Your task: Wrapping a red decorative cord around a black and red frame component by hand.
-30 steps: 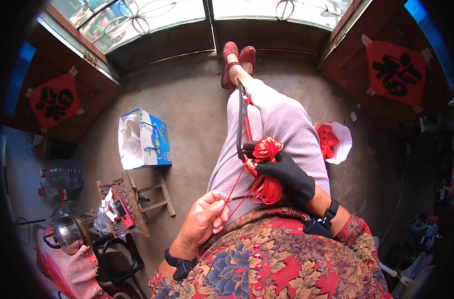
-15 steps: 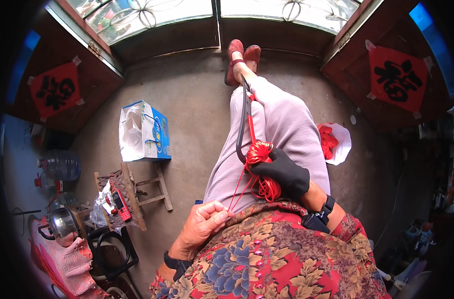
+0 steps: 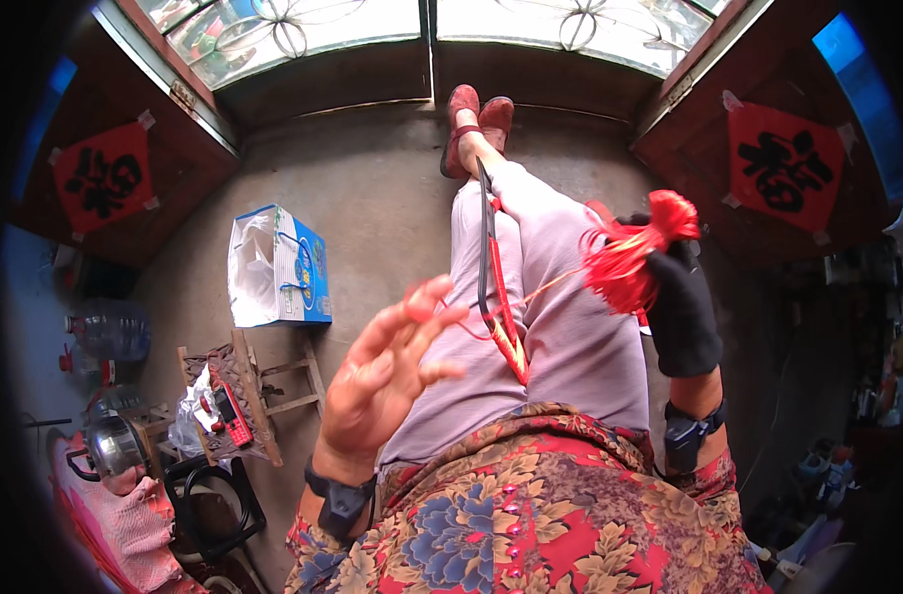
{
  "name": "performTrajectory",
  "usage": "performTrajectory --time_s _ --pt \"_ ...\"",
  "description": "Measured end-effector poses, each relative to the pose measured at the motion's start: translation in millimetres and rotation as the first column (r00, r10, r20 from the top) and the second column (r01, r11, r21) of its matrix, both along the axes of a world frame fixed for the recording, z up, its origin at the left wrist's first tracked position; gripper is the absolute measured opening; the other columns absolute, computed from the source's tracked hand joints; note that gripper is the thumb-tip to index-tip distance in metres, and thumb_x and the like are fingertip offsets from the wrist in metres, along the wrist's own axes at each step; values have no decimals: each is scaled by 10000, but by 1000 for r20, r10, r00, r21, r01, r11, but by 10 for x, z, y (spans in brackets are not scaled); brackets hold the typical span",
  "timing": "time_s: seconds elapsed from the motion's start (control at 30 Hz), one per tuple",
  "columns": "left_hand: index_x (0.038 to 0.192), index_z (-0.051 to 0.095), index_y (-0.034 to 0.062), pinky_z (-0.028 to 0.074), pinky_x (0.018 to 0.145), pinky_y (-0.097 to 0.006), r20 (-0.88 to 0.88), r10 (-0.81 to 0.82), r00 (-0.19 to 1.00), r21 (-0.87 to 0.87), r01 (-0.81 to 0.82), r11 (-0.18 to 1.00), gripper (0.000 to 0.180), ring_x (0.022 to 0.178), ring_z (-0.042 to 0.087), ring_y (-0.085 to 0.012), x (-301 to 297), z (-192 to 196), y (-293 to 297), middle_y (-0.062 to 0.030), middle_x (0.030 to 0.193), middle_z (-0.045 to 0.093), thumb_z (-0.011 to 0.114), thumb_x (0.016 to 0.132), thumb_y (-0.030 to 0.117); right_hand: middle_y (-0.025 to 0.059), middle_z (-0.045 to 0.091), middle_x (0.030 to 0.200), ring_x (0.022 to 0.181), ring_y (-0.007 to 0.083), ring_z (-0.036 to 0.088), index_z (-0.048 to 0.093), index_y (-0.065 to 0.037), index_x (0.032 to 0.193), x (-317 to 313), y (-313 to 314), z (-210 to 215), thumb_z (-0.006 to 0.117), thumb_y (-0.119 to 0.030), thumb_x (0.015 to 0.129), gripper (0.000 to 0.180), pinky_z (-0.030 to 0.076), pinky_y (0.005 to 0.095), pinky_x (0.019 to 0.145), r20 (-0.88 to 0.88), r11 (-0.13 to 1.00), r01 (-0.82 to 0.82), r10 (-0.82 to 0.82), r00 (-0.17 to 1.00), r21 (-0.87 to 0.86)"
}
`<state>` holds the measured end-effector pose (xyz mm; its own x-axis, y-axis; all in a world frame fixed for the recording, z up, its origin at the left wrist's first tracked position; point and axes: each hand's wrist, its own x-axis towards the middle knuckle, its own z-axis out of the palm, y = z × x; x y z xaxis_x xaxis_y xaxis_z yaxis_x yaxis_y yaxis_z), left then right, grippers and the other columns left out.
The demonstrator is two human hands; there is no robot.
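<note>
In my right hand point(image 3: 684, 307), in a black glove, a hank of shiny red cord point(image 3: 635, 257) is gripped above my right thigh. From it one strand runs left across my lap toward my bare left hand point(image 3: 382, 371). That hand is raised with fingers stretched and apart, partly smeared by motion. A bit of red cord shows at its fingertips; whether it loops a finger I cannot tell. Between the hands, a long narrow black frame point(image 3: 483, 257) with red cord wound on its lower part point(image 3: 509, 346) lies along my legs.
At left on the floor stands a blue-and-white paper bag point(image 3: 293, 267) with a plastic lining. Nearer is a low wooden stool point(image 3: 258, 396) bearing a red phone point(image 3: 234, 414). A metal pot point(image 3: 122, 450) and plastic bottles point(image 3: 115, 332) are further left. Double doors point(image 3: 323, 69) stand ahead.
My right hand has lifted the red hank off the lap, forward and right. My left hand has risen from its pinch on the cord and spread its fingers. The black frame's lower end is now uncovered.
</note>
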<state>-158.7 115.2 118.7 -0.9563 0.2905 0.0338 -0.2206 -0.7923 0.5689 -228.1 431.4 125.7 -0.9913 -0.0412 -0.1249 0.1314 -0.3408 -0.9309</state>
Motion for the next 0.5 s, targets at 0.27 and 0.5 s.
performTrajectory --time_s 0.27,0.5 --pt "1337 475 3 550 842 -283 363 -42 931 -316 165 934 413 1036 643 -158 -182 -459 380 -78 1191 630 596 962 127 108 587 813 779 315 608 655 -123 1062 59 -787 -56 758 -202 698 386 481 434 646 -220 72 220 581 784 973" --pt "1280 542 69 557 762 -278 392 111 913 -187 -39 982 393 908 644 -113 -228 -592 227 -21 1081 665 668 917 148 181 640 1100 1015 333 648 534 -43 1261 115 -944 -114 730 -99 779 523 527 385 838 -298 610 -91 505 810 787"
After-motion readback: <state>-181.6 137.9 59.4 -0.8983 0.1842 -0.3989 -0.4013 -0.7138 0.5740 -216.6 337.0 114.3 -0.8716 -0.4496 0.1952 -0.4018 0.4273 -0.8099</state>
